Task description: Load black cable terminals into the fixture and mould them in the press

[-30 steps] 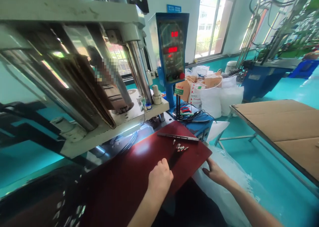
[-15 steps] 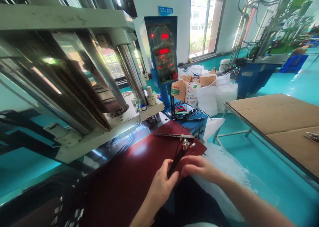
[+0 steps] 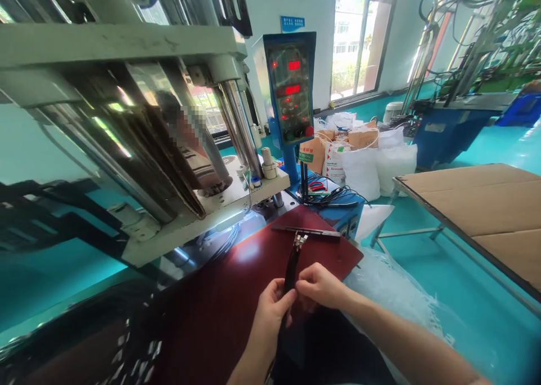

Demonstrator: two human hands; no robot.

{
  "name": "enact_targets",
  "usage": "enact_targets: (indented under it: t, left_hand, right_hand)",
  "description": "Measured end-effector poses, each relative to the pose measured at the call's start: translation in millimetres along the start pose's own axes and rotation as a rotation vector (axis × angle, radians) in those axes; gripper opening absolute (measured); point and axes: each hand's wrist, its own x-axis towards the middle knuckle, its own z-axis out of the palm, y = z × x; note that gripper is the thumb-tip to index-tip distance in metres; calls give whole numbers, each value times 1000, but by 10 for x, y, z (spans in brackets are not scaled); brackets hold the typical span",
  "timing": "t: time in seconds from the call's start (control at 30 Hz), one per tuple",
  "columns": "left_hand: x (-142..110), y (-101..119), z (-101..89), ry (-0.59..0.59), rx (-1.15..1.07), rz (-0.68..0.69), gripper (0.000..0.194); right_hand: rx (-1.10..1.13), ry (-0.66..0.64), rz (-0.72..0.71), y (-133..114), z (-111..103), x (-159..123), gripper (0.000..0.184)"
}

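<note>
Several black cables (image 3: 291, 269), seemingly, in left hand (image 3: 270, 307)

Left of and beyond the left hand (image 3: 273, 306) stands a pale press (image 3: 127, 47) with a chrome column (image 3: 243, 125). Straight ahead of the right hand (image 3: 323, 288), a blue control box (image 3: 291, 106) shows red digits; red-handled scissors (image 3: 316, 186) lie nearer, below it. Farther beyond that hand sit white woven sacks (image 3: 361, 173), with a window (image 3: 357, 41) above them. To its right are clear plastic sheeting (image 3: 397, 295), just beside, and a cardboard-topped table (image 3: 465, 199), well apart.
</note>
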Motion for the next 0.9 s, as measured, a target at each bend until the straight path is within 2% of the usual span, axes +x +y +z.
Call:
enact_targets:
  t: [0.13,0.23,0.37,0.47,0.53,0.67,0.7,0.77,0.83,0.9]
  left_hand:
    - [16,-3,-5,-1,-41,-19,44]
    - [-15,27,-1,-8,-59,-38,42]
    - [-96,146,-22,-6,-203,-94,39]
    - [-170,196,-45,-96,-173,-94,38]
    - [-216,163,-65,-164,-68,-68,37]
    - [-280,-22,-133,-231,105,-73,39]
    - [-287,-71,-150,-246,125,-80,39]
    - [-280,-147,-171,-254,142,-88,41]
    - [-249,-170,-161,-219,131,-92,44]
    - [-202,-131,-116,-155,104,-95,47]
  right_hand:
    - [11,80,-60,15,-2,23,29]
    - [7,57,-82,14,9,27,33]
    - [80,39,-140,49,66,-18,40]
    - [148,10,-195,120,100,-7,39]
    - [262,-15,-233,150,70,54,31]
    - [665,15,-301,49,-155,248,45]
    - [719,-21,-297,-10,-219,288,44]
    - [692,-180,-255,-147,-306,334,41]
    - [518,-350,-223,-282,-313,328,42]
    - [289,-445,-243,-392,-255,283,47]
